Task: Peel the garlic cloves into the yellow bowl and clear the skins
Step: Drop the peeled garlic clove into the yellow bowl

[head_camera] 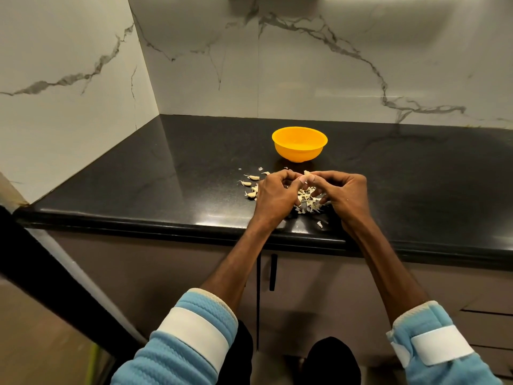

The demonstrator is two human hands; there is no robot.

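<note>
A yellow bowl (299,144) stands on the black counter (166,168), just beyond my hands. My left hand (273,194) and my right hand (342,194) meet above the counter, and both pinch one garlic clove (306,175) between thumbs and fingertips. Under and between the hands lies a pile of pale garlic skins (308,202). Several unpeeled cloves (251,184) lie on the counter left of my left hand. What the bowl holds cannot be made out.
The counter's front edge (194,226) runs just below my wrists, with one loose skin flake (320,224) near it. Marble walls close the back and the left side. Cabinet doors with a black handle (273,272) sit under the counter.
</note>
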